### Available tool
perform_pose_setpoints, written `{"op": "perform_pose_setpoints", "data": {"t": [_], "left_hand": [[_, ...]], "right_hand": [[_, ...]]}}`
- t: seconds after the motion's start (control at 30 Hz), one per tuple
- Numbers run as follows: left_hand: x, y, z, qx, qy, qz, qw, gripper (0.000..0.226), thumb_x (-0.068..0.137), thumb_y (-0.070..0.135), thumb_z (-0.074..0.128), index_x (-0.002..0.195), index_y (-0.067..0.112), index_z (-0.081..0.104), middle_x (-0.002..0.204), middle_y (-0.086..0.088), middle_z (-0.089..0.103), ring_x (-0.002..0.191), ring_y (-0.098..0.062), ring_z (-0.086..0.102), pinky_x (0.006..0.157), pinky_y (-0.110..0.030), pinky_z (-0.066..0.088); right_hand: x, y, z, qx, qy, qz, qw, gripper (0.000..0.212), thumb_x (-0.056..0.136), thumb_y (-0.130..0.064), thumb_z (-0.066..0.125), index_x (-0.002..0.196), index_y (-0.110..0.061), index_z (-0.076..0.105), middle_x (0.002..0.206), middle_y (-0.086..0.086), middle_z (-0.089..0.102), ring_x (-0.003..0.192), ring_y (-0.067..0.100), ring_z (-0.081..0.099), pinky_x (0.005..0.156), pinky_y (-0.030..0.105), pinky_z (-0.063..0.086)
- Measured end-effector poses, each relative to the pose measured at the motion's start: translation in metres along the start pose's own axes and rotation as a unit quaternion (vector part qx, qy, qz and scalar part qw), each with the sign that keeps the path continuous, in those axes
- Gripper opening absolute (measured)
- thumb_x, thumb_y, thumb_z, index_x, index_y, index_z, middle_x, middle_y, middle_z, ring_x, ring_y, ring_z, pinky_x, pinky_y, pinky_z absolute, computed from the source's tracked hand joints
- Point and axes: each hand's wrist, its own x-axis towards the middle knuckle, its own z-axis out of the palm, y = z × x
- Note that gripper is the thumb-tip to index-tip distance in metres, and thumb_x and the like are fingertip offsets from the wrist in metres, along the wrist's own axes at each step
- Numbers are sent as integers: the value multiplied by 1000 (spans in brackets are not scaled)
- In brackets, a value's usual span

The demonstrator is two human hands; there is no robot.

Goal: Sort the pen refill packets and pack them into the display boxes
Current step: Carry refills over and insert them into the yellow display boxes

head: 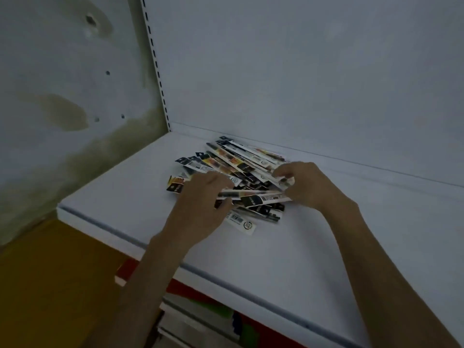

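The packets lie in a loose, fanned heap toward the back of a white shelf. Most of them slant the same way, and their dark and orange printed ends overlap.

The left hand sits on the near-left part of the heap. Its fingers are curled down over the strips and its thumb is tucked under a few that run across to the other hand. The right hand is at the heap's right side, fingers bent, pinching the ends of several packets between thumb and fingertips. Both hands hold packets and neither is spread flat.

One white packet pokes out of the heap's near side, flat on the shelf and pointing toward the front lip.

Behind the heap, its far tips come close to the seam where the shelf meets the back panel; whether they touch it cannot be told. Bare shelf spreads left of the heap as far as the stained wall and the slotted upright. There is more bare shelf to the heap's right, and a broad strip lies between the heap and the lip.

Below the lip, nearer than the heap, blurred red, green and grey things show on a lower level.
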Motion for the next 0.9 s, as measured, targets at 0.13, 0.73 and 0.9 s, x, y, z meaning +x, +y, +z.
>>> {"op": "perform_pose_setpoints", "data": {"t": [0.13, 0.73, 0.9], "left_hand": [[33, -17, 11, -47, -26, 57, 997, 26, 86, 18, 60, 111, 18, 62, 115, 2, 58, 110, -16, 47, 96, -32, 36], [73, -96, -10, -274, -25, -65, 959, 36, 90, 29, 56, 124, 18, 52, 120, 2, 57, 106, -10, 54, 90, -31, 48], [76, -96, -16, -146, -91, 115, 978, 34, 86, 43, 58, 112, 22, 61, 104, 8, 62, 94, -11, 54, 82, -32, 46]], "right_hand": [[-9, 9, 9, -34, -21, 71, 997, 35, 74, -17, 72, 108, -25, 65, 113, -1, 63, 105, 20, 57, 91, 35, 47], [-2, -94, 1, 92, 229, 141, 959, 13, 69, -23, 79, 75, -25, 68, 89, -7, 63, 73, 0, 56, 58, 8, 38], [20, -119, 13, 136, 271, 92, 949, 16, 67, -22, 81, 68, -25, 65, 82, -6, 63, 72, 3, 56, 60, 11, 41]]}}
